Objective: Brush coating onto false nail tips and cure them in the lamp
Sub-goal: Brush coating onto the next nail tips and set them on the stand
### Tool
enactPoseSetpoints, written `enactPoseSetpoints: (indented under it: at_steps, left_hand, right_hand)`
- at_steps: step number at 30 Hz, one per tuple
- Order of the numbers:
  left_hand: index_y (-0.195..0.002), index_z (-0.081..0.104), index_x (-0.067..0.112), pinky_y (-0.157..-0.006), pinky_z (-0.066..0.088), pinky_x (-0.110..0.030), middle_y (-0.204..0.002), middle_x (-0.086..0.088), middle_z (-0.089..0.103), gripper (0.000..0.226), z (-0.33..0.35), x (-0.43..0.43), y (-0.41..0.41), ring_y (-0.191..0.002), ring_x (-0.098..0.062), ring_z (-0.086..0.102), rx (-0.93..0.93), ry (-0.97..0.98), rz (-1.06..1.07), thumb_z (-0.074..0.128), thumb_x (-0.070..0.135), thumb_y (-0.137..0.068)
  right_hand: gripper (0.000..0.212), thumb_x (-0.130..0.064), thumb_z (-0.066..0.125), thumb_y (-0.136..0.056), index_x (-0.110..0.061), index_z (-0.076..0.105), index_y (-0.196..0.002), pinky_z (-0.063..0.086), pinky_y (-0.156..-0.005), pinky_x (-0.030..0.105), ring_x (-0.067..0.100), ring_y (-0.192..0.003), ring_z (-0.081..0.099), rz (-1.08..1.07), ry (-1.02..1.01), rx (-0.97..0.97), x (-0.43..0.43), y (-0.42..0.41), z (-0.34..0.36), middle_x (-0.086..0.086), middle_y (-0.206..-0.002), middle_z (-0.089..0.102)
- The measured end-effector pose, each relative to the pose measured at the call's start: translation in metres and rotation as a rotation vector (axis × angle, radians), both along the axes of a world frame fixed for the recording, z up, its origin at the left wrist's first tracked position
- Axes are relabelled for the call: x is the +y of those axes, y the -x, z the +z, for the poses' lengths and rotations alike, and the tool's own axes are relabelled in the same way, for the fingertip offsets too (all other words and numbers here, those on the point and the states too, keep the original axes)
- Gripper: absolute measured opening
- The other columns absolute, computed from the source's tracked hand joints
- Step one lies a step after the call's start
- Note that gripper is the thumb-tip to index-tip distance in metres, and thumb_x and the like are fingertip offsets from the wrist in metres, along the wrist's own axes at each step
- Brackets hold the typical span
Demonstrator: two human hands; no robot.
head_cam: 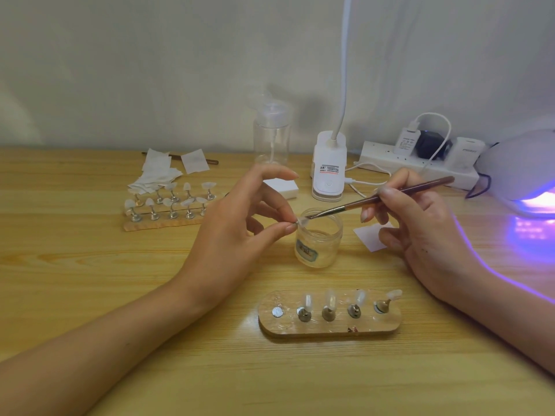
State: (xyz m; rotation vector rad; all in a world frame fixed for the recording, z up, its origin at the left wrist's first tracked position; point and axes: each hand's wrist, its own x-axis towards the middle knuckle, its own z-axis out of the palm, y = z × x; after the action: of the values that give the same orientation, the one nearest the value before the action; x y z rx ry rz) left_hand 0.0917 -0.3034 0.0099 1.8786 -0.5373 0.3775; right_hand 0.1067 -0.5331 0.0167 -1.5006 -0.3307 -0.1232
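Left hand (237, 226) pinches a nail tip (301, 221) over the open jar (318, 238) at table centre, right hand (420, 232) grips the brush (381, 196) with bristles touching that tip, wooden holder (330, 330) near, glowing lamp (522, 172) far right.

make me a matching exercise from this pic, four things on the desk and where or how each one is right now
Things:
1 brush
2 nail tip
3 jar
4 curing lamp

States:
a glowing purple at the right edge
b pinched by the left hand
c open, standing between the two hands
d held in the right hand

Pairs: 1-d, 2-b, 3-c, 4-a
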Motion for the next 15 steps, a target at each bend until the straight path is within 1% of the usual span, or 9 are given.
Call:
enactPoseSetpoints:
  at_steps: [2,5,7,10,12,15]
  left_hand:
    - [-0.125,0.055,0.028,-0.07,0.055,-0.032,-0.085,0.011,0.07,0.051,-0.0004,0.0001,-0.0001,-0.09,-0.014,0.071,0.002,0.002,0.0,0.076,0.003,-0.086]
    - [-0.124,0.056,0.028,-0.07,0.055,-0.032,-0.086,0.011,0.07,0.05,-0.0005,0.0009,-0.0003,-0.09,-0.013,0.071,-0.001,0.002,-0.001,0.076,0.003,-0.086]
    - [-0.124,0.056,0.028,-0.07,0.055,-0.032,-0.085,0.011,0.07,0.05,-0.0005,0.0009,-0.0003,-0.09,-0.013,0.071,-0.004,0.001,0.001,0.076,0.003,-0.086]
    - [-0.124,0.056,0.028,-0.07,0.056,-0.034,-0.085,0.011,0.07,0.05,-0.0005,0.0008,0.0001,-0.091,-0.014,0.071,-0.005,0.002,0.004,0.076,0.003,-0.086]
    - [-0.124,0.056,0.029,-0.07,0.056,-0.035,-0.084,0.012,0.069,0.05,-0.0005,0.0006,0.0003,-0.092,-0.014,0.071,-0.012,-0.003,0.006,0.077,0.003,-0.086]
    - [-0.124,0.056,0.029,-0.069,0.055,-0.036,-0.084,0.012,0.069,0.051,-0.0009,0.001,0.0,-0.093,-0.013,0.072,-0.016,-0.003,0.01,0.077,0.003,-0.085]
  right_hand:
    - [0.018,-0.025,0.055,-0.09,-0.029,0.054,-0.073,0.033,-0.045,0.016,0.009,-0.07,0.049,-0.021,-0.029,0.011,-0.0015,-0.0007,-0.0004,0.001,-0.068,0.064]
    - [0.016,-0.026,0.057,-0.09,-0.03,0.056,-0.074,0.036,-0.043,0.015,0.009,-0.074,0.054,0.058,-0.086,-0.016,-0.0014,-0.0004,-0.0002,0.002,-0.071,0.065]
    - [0.015,-0.027,0.059,-0.09,-0.029,0.056,-0.075,0.037,-0.042,0.015,0.01,-0.074,0.054,0.091,-0.082,-0.007,0.0002,0.0009,-0.0005,0.004,-0.073,0.066]
    - [0.016,-0.027,0.064,-0.088,-0.023,0.053,-0.077,0.035,-0.041,0.015,0.009,-0.07,0.053,0.022,-0.083,0.046,-0.0009,0.0003,-0.0007,0.004,-0.068,0.063]
    - [0.016,-0.025,0.062,-0.09,-0.022,0.051,-0.079,0.035,-0.041,0.015,0.009,-0.07,0.053,0.019,-0.109,0.03,-0.0027,-0.0002,-0.0006,0.003,-0.068,0.062]
    - [0.016,-0.023,0.055,-0.091,-0.028,0.057,-0.075,0.037,-0.043,0.016,0.009,-0.073,0.056,0.07,-0.104,-0.025,-0.0014,0.0003,-0.0005,0.002,-0.071,0.065]
